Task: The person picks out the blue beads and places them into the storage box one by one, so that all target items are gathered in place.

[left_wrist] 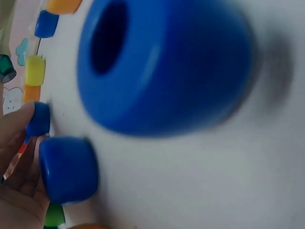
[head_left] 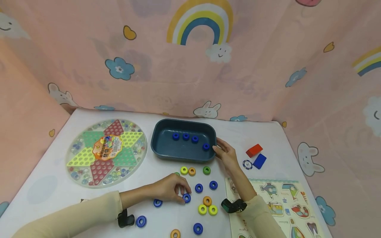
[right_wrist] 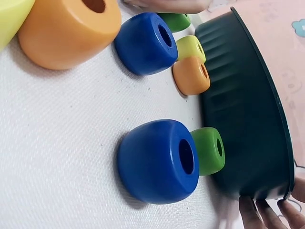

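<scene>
In the head view my left hand pinches a blue ring-shaped bead on the white tabletop, its thumb against the bead. The left wrist view shows that thumb on the blue bead, with other blue beads nearer the camera. My right hand grips the right end of a dark teal tray, thumb at the rim and fingers against the outer wall. Several blue beads lie inside the tray. The right wrist view shows the fingers on the tray's wall.
Loose beads in blue, orange, yellow and green lie in front of the tray. A round Chinese checkers board is at left. At right are a red block, a blue block, a chip and a picture board.
</scene>
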The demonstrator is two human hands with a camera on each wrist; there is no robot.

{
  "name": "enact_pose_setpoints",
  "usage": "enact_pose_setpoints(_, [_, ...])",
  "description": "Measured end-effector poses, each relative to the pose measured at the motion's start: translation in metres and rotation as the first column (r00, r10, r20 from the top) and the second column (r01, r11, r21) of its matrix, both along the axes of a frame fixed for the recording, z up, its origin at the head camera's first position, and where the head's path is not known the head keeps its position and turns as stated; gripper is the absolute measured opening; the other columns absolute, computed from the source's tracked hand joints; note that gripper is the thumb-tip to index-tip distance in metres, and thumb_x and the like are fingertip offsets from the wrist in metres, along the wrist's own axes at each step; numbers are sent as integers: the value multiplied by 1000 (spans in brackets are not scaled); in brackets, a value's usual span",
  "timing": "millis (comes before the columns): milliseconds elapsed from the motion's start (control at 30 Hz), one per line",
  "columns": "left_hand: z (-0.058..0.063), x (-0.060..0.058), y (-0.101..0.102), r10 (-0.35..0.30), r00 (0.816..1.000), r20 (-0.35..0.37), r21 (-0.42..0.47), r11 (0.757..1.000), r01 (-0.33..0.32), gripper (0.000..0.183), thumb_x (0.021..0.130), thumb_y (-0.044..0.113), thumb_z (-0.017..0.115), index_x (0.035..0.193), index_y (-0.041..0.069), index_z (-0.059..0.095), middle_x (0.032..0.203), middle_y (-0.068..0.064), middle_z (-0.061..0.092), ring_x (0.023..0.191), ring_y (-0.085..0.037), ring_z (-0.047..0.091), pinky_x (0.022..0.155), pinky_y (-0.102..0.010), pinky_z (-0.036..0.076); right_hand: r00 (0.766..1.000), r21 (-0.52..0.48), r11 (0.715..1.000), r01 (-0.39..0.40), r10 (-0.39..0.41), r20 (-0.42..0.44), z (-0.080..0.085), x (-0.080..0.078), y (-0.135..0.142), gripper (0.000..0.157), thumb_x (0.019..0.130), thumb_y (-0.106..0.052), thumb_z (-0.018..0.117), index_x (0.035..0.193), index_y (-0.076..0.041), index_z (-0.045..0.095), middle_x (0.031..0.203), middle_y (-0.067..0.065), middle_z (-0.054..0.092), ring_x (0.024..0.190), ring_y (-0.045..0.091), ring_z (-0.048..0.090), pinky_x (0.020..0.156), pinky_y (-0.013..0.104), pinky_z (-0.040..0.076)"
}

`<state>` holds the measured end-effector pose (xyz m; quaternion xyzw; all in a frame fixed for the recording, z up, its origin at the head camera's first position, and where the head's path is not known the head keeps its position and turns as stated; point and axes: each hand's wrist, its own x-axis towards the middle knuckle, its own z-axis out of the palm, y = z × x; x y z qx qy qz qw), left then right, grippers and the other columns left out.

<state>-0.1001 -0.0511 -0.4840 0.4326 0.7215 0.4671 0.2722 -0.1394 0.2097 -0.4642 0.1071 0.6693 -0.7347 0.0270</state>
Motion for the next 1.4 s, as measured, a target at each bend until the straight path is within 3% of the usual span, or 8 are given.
enact_pose_setpoints(200, [-1, 3, 1, -17, 997, -72, -7, 1000, 16, 29, 69, 7, 81, 95, 11, 70, 81, 6, 61, 69, -12, 57, 55, -19, 48, 1000, 10, 1000, -7, 8, -2, 0, 0, 0, 47, 91, -6, 58, 135, -4, 44, 136, 14, 45, 118, 29, 48, 90, 36, 46])
enact_pose_setpoints(467, [1, 4, 1, -24, 996, -86, -17, 1000, 22, 29, 69, 6, 80, 96, 12, 70, 82, 8, 60, 70, -11, 57, 56, -19, 48, 1000, 5, 1000, -16, 16, -7, -1, 0, 0, 47, 91, -6, 58, 136, -3, 43, 136, 14, 44, 118, 29, 47, 90, 35, 46])
enact_pose_setpoints(600, [9, 1, 0, 12, 997, -73, -11, 1000, -13, 29, 69, 7, 81, 95, 13, 69, 83, 9, 61, 72, -13, 59, 58, -20, 49, 1000, 10, 1000, -17, 17, 0, -1, 1, 0, 47, 91, -7, 58, 136, -4, 44, 136, 13, 45, 117, 27, 49, 88, 32, 47])
enact_pose_setpoints(733, [24, -8, -1, 55, 997, -58, 11, 998, -54, 29, 69, 6, 80, 95, 13, 69, 87, 8, 62, 76, -15, 60, 62, -23, 51, 1000, 11, 1000, -12, 12, 6, -1, 1, 0, 47, 91, -7, 58, 136, -5, 44, 136, 12, 45, 118, 27, 48, 88, 31, 47])
enact_pose_setpoints(900, [49, -26, -3, 93, 992, -88, 44, 995, -89, 30, 71, 5, 79, 98, 11, 69, 93, 4, 63, 81, -15, 60, 69, -27, 52, 1000, 10, 1000, -5, 5, 22, 0, 0, 1, 47, 91, -7, 58, 136, -5, 44, 136, 12, 45, 118, 26, 49, 89, 33, 46])
enact_pose_setpoints(1067, [70, -52, -1, 119, 983, -143, 24, 993, -117, 28, 71, 6, 80, 97, 10, 69, 92, 2, 63, 80, -19, 61, 66, -27, 52, 1000, 4, 1000, -4, 4, 0, 1, -1, 2, 48, 91, -5, 57, 136, -2, 42, 137, 15, 43, 120, 28, 46, 91, 37, 45])
enact_pose_setpoints(1400, [78, -119, 9, 115, 965, -235, -139, 979, -151, 28, 68, 5, 81, 94, 5, 69, 89, -1, 65, 79, -18, 61, 67, -23, 51, 1000, 11, 1000, -13, 13, 14, 2, 0, 0, 48, 91, -5, 56, 137, -3, 41, 137, 16, 42, 119, 30, 47, 92, 37, 44])
